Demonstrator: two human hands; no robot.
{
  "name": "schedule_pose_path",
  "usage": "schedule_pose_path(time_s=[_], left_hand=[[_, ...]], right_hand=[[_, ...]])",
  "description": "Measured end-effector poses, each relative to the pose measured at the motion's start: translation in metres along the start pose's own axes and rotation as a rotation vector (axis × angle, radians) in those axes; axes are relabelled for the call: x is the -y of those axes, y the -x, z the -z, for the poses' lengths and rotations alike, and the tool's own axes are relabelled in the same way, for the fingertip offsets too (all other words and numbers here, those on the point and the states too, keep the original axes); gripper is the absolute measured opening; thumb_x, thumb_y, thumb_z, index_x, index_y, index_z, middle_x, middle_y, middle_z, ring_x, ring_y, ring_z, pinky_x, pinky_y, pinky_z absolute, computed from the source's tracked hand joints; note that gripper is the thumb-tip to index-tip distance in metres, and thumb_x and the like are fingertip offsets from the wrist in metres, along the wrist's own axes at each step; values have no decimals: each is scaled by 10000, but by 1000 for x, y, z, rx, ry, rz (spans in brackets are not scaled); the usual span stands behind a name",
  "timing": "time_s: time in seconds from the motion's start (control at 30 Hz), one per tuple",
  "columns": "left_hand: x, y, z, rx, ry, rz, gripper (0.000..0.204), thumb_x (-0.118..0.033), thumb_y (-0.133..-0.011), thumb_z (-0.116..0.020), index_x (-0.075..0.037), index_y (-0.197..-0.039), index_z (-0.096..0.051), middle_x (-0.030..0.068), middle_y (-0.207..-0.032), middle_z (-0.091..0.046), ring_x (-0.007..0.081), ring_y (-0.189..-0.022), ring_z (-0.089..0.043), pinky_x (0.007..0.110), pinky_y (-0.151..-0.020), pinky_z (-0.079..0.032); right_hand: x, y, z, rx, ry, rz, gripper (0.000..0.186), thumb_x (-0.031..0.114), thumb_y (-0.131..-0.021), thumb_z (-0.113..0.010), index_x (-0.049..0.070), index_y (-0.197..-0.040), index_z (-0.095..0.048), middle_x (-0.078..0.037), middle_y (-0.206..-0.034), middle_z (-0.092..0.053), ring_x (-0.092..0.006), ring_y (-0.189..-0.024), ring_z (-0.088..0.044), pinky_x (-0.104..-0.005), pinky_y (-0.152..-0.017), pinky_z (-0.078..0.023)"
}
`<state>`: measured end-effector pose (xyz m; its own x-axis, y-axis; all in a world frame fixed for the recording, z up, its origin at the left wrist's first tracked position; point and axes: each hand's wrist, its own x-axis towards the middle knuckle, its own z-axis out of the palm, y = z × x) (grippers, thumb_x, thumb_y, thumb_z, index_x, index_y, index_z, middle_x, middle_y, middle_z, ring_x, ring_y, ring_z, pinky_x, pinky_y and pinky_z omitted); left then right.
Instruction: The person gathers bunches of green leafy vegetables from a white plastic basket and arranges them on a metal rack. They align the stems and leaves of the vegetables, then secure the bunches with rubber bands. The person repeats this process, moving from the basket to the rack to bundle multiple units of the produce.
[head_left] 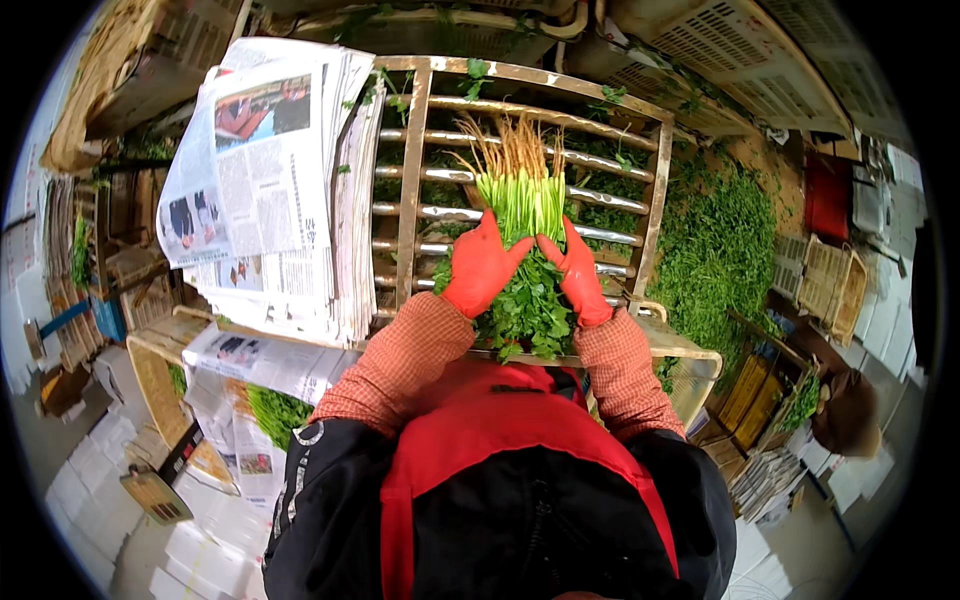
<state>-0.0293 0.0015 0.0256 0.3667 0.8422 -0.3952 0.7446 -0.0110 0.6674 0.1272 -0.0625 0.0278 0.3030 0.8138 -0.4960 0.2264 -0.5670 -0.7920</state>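
A bunch of coriander (524, 208) lies on a slatted metal-and-wood rack (411, 180) in front of me. Its brownish roots point away from me, and its leafy tops hang toward my body. My left hand (482, 268), in an orange-red rubber glove, clasps the left side of the stems. From the right, my right hand (580, 272), gloved the same way, presses against the bunch. The thumbs come close together over the stems where the leaves begin. Fingers beneath the bunch are hidden.
A thick stack of newspapers (262, 190) covers the rack's left end. Loose greens (715, 260) are heaped on the floor at the right. Plastic crates (730, 50) stand along the far side. At near left, a crate holds newspaper and more greens (277, 412).
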Motion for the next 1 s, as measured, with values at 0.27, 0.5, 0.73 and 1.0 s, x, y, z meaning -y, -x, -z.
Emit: schedule_pose_path(time_s=[0.27, 0.5, 0.73, 1.0], left_hand=[[8, -8, -19, -92, 170, 128, 824, -590, -718, -594, 101, -1149, -469, 252, -853, -642, 399, -785, -636, 437, -717, -516], [0, 50, -11, -254, 312, 142, 867, -519, -784, -610, 119, -1307, -345, 299, -944, -613, 427, -886, -610, 452, -780, -499], [21, 96, 8, -325, 418, 313, 817, -455, -777, -623, 93, -1318, -350, 267, -999, -618, 419, -897, -613, 458, -784, -501], [72, 309, 149, -911, 461, 440, 700, -358, -741, -727, -6, -1284, -460, 222, -1034, -642, 379, -969, -623, 401, -845, -495]], right_hand=[[2, -25, -1, 302, -245, -83, 479, 297, -870, -623, 5, -1237, -525, -84, -1120, -604, -165, -985, -545, -297, -847, -428], [-2, 7, 0, 304, -64, 95, 466, 231, -931, -573, -21, -1305, -457, -94, -1199, -573, -173, -1050, -532, -289, -922, -397], [36, 44, -36, 514, -238, 88, 404, 185, -934, -546, -26, -1272, -477, -92, -1169, -576, -158, -1014, -545, -282, -867, -424], [147, 166, -190, 863, 138, 482, 439, 165, -858, -616, -6, -1247, -507, -119, -1108, -619, -201, -1000, -568, -313, -886, -431]])
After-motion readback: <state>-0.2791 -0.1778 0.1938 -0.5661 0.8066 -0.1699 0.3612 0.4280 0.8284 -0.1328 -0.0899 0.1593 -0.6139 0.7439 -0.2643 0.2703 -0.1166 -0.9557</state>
